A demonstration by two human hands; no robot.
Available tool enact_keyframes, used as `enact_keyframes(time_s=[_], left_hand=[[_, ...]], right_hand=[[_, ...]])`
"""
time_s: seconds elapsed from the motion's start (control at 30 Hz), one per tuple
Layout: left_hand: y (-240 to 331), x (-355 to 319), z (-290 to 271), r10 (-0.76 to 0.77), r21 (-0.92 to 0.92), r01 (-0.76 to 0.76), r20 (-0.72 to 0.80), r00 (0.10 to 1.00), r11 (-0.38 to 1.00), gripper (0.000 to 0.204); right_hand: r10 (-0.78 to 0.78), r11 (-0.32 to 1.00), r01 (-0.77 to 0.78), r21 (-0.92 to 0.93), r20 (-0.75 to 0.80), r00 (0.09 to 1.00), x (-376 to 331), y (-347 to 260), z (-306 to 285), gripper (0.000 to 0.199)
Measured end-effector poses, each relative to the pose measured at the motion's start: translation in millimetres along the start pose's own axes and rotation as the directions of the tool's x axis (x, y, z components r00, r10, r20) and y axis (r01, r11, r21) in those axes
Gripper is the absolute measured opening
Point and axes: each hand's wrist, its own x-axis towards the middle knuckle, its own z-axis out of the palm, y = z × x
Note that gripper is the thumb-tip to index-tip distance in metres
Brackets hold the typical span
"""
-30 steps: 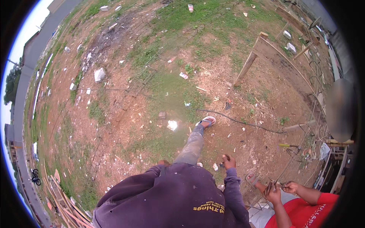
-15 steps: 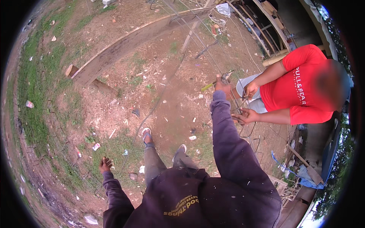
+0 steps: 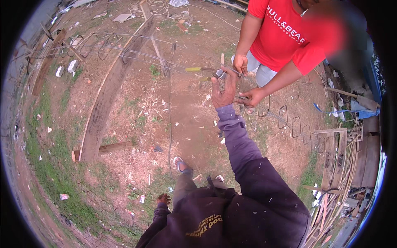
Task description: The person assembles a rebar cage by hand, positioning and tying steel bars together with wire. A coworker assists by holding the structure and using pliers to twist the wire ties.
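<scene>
Pliers (image 3: 194,69) beside thin rods (image 3: 166,66), their head pinched in my right hand (image 3: 224,90). With the handles ungripped, they could swivel, snag the rods or knock the co-worker's hand (image 3: 240,64) close by. My left hand (image 3: 163,199) hangs low, fingers loosely spread.

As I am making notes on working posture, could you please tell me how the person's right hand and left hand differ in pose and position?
The right hand is stretched out well ahead, while the left hand hangs low beside the body. The right hand's fingers are at the yellow-handled pliers; the left hand shows nothing in it. Both are bare below long sleeves of the purple sweatshirt.
</scene>
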Motion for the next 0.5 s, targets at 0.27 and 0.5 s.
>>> enact_keyframes(time_s=[0.27, 0.5], left_hand=[[88.5, 20.9, 46.5, 0.202, 0.388, -0.235, 0.123, 0.972, 0.891, 0.031], [110.1, 33.8, 157.7, 0.153, 0.472, -0.255, 0.243, 0.958, 0.844, 0.041]], right_hand=[[0.463, -0.251, -0.663, 0.705, 0.689, 0.558, -98.5, -55.6, -211.4, 0.04], [0.627, -0.697, -0.598, 0.396, 0.74, -0.242, -280.9, 48.0, -423.1, 0.017]])
